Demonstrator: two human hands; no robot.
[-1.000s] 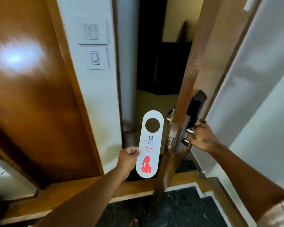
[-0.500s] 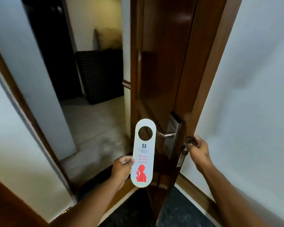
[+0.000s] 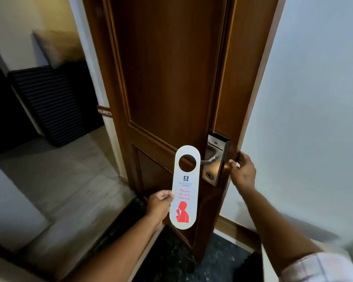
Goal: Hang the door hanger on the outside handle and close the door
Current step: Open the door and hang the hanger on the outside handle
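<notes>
We hold the hanger (image 3: 184,187) upright in our left hand (image 3: 159,204), fingers pinched on its left edge about halfway down, beside the red words "Please do not disturb". It is white, with a round hole near the top and a red figure near the bottom. The hanger hangs on nothing: it stands in front of the door (image 3: 167,78), just left of the handle (image 3: 208,161), and its right edge near the hole covers the tip of the lever. Through the hole we see only door wood.

The handle is a metal lever that points left from a tall metal lock plate (image 3: 216,159), with a keyhole below the lever.

Our right hand (image 3: 243,171) is clenched around the door's edge, right of the plate, fingers wrapped behind the edge and out of sight. We cannot tell whether they grip an inner handle there.

The door stands ajar. To its left we see pale floor (image 3: 55,180) and a dark striped panel (image 3: 47,104) against the far wall. To the right is a plain white wall (image 3: 314,98). A light sleeve (image 3: 322,268) shows at our right forearm.
</notes>
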